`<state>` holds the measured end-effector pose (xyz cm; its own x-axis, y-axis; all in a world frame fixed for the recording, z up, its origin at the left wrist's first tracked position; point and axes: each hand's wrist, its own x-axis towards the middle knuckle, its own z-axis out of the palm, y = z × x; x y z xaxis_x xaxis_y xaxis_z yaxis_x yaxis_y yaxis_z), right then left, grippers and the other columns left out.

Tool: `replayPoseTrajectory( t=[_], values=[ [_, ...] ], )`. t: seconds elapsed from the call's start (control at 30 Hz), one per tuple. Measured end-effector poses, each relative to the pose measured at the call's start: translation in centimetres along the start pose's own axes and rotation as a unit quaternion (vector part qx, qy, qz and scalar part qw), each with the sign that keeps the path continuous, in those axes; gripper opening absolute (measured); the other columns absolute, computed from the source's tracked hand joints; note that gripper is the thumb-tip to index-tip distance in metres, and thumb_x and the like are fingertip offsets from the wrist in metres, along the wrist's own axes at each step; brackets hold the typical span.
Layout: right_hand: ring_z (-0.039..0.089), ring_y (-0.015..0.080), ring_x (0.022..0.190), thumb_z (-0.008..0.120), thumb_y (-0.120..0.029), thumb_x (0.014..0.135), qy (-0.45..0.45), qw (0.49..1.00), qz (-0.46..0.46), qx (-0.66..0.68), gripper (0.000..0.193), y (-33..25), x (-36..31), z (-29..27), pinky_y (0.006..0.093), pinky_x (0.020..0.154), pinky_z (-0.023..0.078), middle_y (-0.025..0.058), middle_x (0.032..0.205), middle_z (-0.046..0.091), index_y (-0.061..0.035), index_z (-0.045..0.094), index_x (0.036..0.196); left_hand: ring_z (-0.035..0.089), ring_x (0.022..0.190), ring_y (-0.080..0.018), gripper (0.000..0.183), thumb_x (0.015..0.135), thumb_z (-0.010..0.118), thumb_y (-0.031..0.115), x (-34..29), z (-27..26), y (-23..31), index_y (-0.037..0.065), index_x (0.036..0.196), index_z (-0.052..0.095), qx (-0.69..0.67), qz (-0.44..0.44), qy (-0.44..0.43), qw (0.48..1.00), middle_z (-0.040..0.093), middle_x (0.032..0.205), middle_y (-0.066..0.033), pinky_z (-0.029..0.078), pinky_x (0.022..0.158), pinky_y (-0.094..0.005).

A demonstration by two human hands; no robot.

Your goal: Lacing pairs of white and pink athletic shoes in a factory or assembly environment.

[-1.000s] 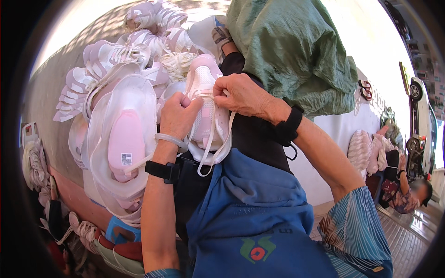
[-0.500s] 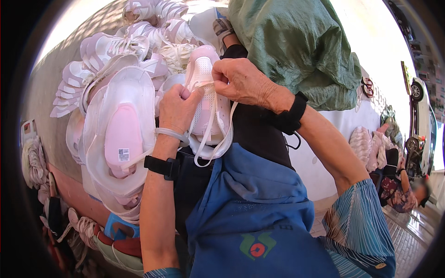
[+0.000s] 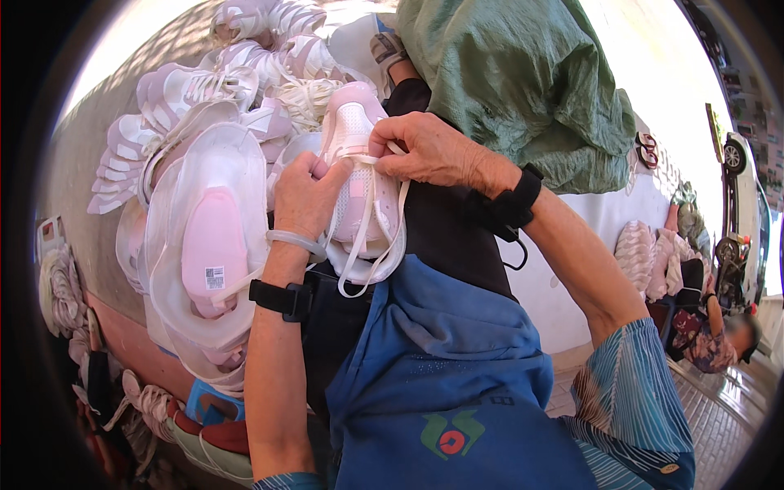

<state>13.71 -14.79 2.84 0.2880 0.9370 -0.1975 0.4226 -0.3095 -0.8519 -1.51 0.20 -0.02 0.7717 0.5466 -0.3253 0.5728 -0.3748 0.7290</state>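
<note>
A pink and white shoe upper (image 3: 349,113) rests on my lap, toe pointing away, with a white shoelace (image 3: 356,255) threaded near its toe end and hanging in loose loops over the tongue. My left hand (image 3: 309,196) is closed on the upper's left edge, its thumb beside the lacing. On the other side, my right hand (image 3: 433,151) pinches the lace between thumb and forefinger, with a bit of it showing above the fingers. Close to my left wrist lies a stack of nested shoe uppers (image 3: 216,237) with pink insoles.
More pink and white uppers (image 3: 171,106) are heaped at the far left. A green cloth (image 3: 523,90) covers something beyond my right hand. Bundles of laces (image 3: 61,286) and other shoe parts lie at the lower left. Another person (image 3: 706,343) sits at the far right.
My right hand has come slightly down and left, nearer the lacing, still pinching the lace. The left hand stays on the upper, its thumb shifted a little.
</note>
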Motion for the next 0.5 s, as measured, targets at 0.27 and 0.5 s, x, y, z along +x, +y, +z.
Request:
replayPoseTrajectory(
  t=[0.27,0.5],
  values=[
    [0.053,0.0180,0.062,0.061,-0.017,0.079,-0.105,0.994,-0.004,-0.036,0.019,-0.3,1.4,-1.3,0.0328,0.061,0.045,0.0090,0.068,0.056,0.0008,0.061,0.085,0.048,0.061,-0.0110,0.040,0.083,0.069,0.037,-0.1,-0.1,-0.1,0.004,0.070,0.051,-0.002,-0.013,-0.001,1.000,0.053,0.065,-0.0029,0.043,0.057,-0.0295],
    [0.060,0.0352,0.070,0.057,-0.012,0.080,-0.029,0.975,-0.135,-0.174,0.013,0.3,1.5,-0.2,0.0416,0.064,0.048,0.0158,0.074,0.058,0.0002,0.054,0.080,0.047,0.061,-0.0100,0.041,0.082,0.071,0.039,0.1,0.0,0.1,0.005,0.069,0.052,-0.025,-0.020,-0.004,0.999,0.052,0.064,-0.0017,0.042,0.056,-0.0289]
  ],
)
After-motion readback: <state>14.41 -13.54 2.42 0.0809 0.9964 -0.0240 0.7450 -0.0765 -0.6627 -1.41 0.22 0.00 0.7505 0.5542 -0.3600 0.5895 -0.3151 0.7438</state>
